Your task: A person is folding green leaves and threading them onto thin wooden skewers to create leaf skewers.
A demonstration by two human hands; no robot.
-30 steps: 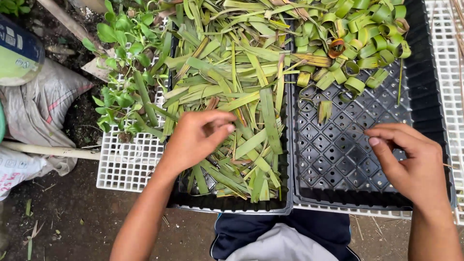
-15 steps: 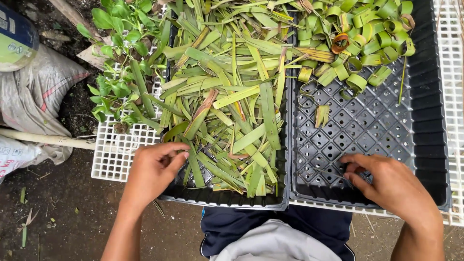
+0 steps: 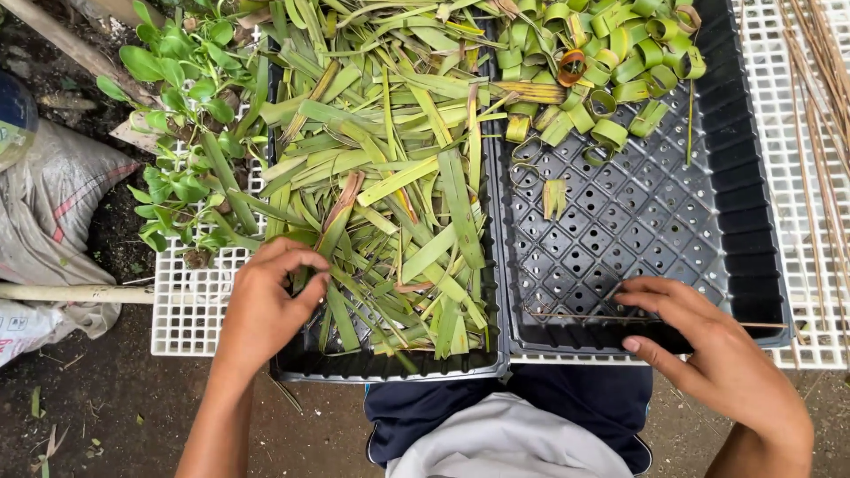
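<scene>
Over the left black tray (image 3: 390, 365), the left hand (image 3: 266, 305) closes on green leaf strips (image 3: 390, 204). Nearby, the right hand (image 3: 708, 345) pinches a thin stick (image 3: 575, 316) in the right tray (image 3: 753, 221), fingers curled.

Off at my nine o'clock, a grey woven sack (image 3: 53, 221) with a red stripe slumps on the dirt. Below it, a white printed bag (image 3: 22, 327). Above, a round blue-and-green labelled container (image 3: 16, 119).
</scene>
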